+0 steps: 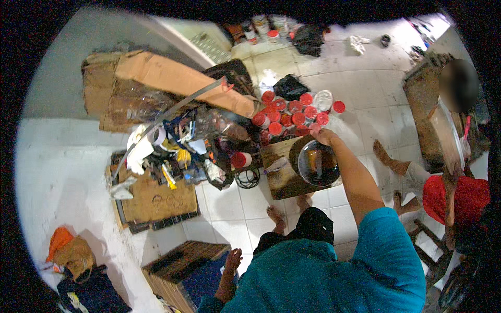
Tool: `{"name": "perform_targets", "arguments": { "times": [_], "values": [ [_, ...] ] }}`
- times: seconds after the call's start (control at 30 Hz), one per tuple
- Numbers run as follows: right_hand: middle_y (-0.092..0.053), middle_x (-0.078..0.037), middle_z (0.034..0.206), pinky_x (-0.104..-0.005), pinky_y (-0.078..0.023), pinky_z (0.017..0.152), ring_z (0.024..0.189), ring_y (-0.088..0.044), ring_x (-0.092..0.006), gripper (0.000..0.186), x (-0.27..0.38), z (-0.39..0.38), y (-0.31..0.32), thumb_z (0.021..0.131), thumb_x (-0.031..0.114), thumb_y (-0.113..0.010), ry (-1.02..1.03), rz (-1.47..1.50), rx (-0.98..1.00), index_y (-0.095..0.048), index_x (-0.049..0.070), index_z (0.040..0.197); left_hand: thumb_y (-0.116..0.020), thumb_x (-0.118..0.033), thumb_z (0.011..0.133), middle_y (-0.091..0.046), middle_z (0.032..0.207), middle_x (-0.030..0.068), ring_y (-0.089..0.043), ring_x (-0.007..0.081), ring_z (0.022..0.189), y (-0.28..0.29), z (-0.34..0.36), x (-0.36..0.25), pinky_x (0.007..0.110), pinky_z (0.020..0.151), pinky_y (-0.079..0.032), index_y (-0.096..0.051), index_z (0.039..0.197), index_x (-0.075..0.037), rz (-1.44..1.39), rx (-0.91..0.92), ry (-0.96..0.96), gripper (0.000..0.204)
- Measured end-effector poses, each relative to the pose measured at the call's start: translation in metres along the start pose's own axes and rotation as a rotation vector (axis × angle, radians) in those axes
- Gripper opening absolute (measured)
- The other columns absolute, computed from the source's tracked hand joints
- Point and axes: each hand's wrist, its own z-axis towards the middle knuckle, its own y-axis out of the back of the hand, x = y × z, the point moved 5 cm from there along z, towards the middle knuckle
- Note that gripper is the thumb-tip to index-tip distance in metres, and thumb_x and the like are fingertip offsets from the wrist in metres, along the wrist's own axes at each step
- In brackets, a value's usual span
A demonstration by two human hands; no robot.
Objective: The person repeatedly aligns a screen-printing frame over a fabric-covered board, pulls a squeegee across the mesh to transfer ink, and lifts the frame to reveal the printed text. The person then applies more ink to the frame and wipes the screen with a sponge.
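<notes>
My right arm stretches forward past a round clear bowl [318,166] with dark amber contents on a low wooden table [284,182]. Beyond the bowl's far rim, my right hand [324,136] has its fingers closed at a red-lidded jar [314,127], on the near side of a cluster of similar jars [297,118]. The fingertips are small and partly hidden. My left hand [233,259] hangs low at my side near a wooden box [182,263], fingers loosely bent and apart, holding nothing.
Left of the table lies a heap of tools and bags [188,148], with a black cable coil [247,178] and a jar on its side [241,159]. Cardboard [172,78] leans behind. At right sits another person in red [438,195], bare feet on the tiles.
</notes>
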Motion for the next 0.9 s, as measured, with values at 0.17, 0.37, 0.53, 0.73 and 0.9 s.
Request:
{"name": "perform_targets", "arguments": {
  "times": [0.17, 0.37, 0.53, 0.73, 0.9],
  "values": [
    [-0.069, -0.02, 0.122, -0.0463, -0.047, 0.105, 0.119, -0.063, -0.0382, 0.075, 0.066, -0.037, 0.015, 0.097, 0.073, -0.041, 0.361, 0.014, -0.042, -0.071, 0.009, 0.122, -0.063, -0.052, 0.099, -0.073, 0.109, 0.0141, -0.072, 0.0196, 0.088, -0.039, -0.012, -0.063, 0.034, 0.069, -0.053, -0.051, 0.145, 0.0, -0.012, 0.008, -0.183, 0.071],
    [-0.052, -0.026, 0.135, -0.0601, -0.036, 0.108, 0.13, -0.045, -0.0479, 0.048, 0.085, -0.132, 0.017, 0.085, 0.054, -0.073, 0.521, -0.119, -0.559, -0.067, 0.013, 0.109, -0.064, -0.047, 0.101, -0.072, 0.111, 0.017, -0.071, 0.0228, 0.095, -0.061, -0.009, -0.154, 0.035, 0.082, -0.055, -0.05, 0.146, 0.001, -0.027, 0.019, -0.369, 0.067],
    [-0.045, -0.026, 0.138, -0.0549, -0.04, 0.106, 0.126, -0.046, -0.0423, 0.045, 0.06, -0.195, -0.023, 0.087, 0.019, -0.074, 0.008, 0.534, -0.915, -0.059, 0.013, 0.129, -0.066, -0.043, 0.1, -0.071, 0.113, 0.0165, -0.07, 0.0234, 0.097, -0.055, 0.011, -0.176, 0.035, 0.082, -0.056, -0.05, 0.146, 0.001, 0.156, 0.087, -0.322, 0.065],
    [-0.069, -0.011, 0.116, -0.0371, -0.049, 0.1, 0.108, -0.064, -0.0248, 0.038, 0.065, -0.217, -0.065, 0.097, 0.021, -0.066, -0.093, 1.273, -0.884, -0.061, 0.006, 0.131, -0.066, -0.053, 0.096, -0.069, 0.109, 0.0082, -0.07, 0.0212, 0.091, -0.024, 0.054, -0.199, 0.033, 0.066, -0.05, -0.057, 0.139, -0.006, 0.429, 0.323, -0.335, 0.065],
    [-0.072, -0.008, 0.1, -0.0317, -0.051, 0.088, 0.096, -0.063, -0.015, 0.027, 0.092, -0.304, -0.067, 0.097, 0.026, -0.069, -0.115, 1.317, -1.029, -0.072, 0.001, 0.107, -0.069, -0.046, 0.097, -0.069, 0.101, 0.0047, -0.068, 0.0185, 0.08, 0.019, 0.093, -0.255, 0.031, 0.059, -0.049, -0.06, 0.132, -0.012, 0.59, 0.385, -0.38, 0.05]
  ]
}}
